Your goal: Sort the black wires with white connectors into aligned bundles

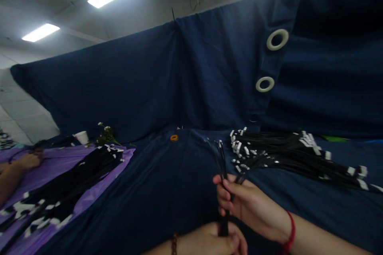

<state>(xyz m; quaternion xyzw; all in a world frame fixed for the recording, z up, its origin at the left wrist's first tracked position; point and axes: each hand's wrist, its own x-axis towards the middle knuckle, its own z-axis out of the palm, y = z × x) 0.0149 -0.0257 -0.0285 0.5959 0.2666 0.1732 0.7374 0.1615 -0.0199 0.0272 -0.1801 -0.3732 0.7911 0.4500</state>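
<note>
Red wristband [291, 232], brown braided bracelet [174, 244]

Black strands [222, 161], navy cloth [149, 191]

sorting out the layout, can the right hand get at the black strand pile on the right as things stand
Probably yes: the black strand pile lies just beyond the right hand, with no obstacle seen between, though that hand is holding a dark bundle.

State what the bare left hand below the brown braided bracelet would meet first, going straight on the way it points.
Probably the bare right hand, near its thin red bracelet; depth is unclear, so the left hand might pass underneath.
</note>
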